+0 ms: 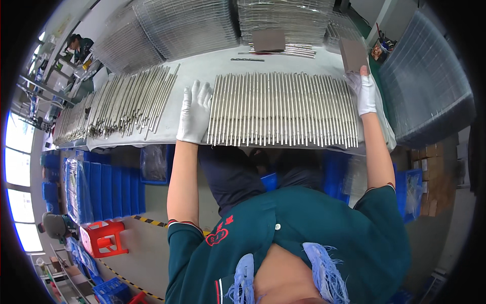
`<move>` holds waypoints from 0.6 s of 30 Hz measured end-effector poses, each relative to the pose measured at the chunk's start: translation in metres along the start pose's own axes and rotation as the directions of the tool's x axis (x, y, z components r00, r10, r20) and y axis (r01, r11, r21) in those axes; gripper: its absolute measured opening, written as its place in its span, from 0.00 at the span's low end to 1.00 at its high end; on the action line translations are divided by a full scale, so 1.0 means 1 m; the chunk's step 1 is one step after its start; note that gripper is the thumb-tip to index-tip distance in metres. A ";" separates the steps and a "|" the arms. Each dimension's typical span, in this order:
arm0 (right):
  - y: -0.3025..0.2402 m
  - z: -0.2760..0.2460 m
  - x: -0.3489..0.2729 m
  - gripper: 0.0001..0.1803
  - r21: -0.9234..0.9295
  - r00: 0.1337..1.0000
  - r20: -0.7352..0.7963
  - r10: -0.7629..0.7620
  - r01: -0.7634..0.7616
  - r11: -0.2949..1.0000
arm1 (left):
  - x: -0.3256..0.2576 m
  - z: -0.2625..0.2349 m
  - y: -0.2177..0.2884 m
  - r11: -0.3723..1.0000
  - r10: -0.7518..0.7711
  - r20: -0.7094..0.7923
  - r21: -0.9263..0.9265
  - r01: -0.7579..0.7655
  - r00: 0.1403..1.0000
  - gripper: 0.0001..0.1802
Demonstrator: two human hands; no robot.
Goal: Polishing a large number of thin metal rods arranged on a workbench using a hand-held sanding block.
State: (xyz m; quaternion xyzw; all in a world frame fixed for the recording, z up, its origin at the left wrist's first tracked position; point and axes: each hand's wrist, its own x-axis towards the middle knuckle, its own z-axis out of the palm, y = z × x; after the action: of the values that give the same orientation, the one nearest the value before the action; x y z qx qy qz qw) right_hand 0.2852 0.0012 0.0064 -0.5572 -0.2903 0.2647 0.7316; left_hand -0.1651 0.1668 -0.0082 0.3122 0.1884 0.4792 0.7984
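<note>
A wide row of thin silvery metal rods (283, 109) lies side by side on the white-covered table in front of me. My left hand (196, 112), in a white glove, rests flat along the row's left edge with its fingers stretched out. At the row's right end, my right hand (363, 93) grips the near end of a brown rectangular block (353, 55). Its glove is white too, with one bare fingertip showing against the block. The fingers on the block's left side are partly hidden.
More rods (134, 99) lie in looser piles at left. Behind stand stacked clear plastic trays (187, 28), a brown board (269, 40) on some rods, and a dark drill bit (247, 60). Tall clear trays (425, 76) stand right. Blue crates (109, 187) and a red stool (105, 239) are below left.
</note>
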 end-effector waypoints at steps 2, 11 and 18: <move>0.004 -0.001 0.008 0.41 -0.032 0.997 0.014 -0.076 0.077 0.997 | -0.001 0.003 -0.002 1.000 -0.020 -0.013 -0.010 0.020 1.000 0.47; 0.022 0.002 0.004 0.34 -0.479 0.931 -0.033 -0.364 0.305 0.823 | -0.002 0.008 -0.011 0.987 0.070 -0.042 0.146 -0.063 0.997 0.44; 0.021 0.007 0.007 0.35 -0.473 0.799 -0.145 -0.583 0.461 0.750 | -0.002 0.009 -0.019 0.961 0.125 -0.032 0.253 -0.113 0.992 0.41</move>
State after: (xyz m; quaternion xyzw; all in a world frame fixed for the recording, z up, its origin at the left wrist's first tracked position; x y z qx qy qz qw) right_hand 0.2833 0.0156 -0.0115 -0.6264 -0.3770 -0.1034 0.6744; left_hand -0.1481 0.1557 -0.0140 0.4097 0.2472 0.5061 0.7176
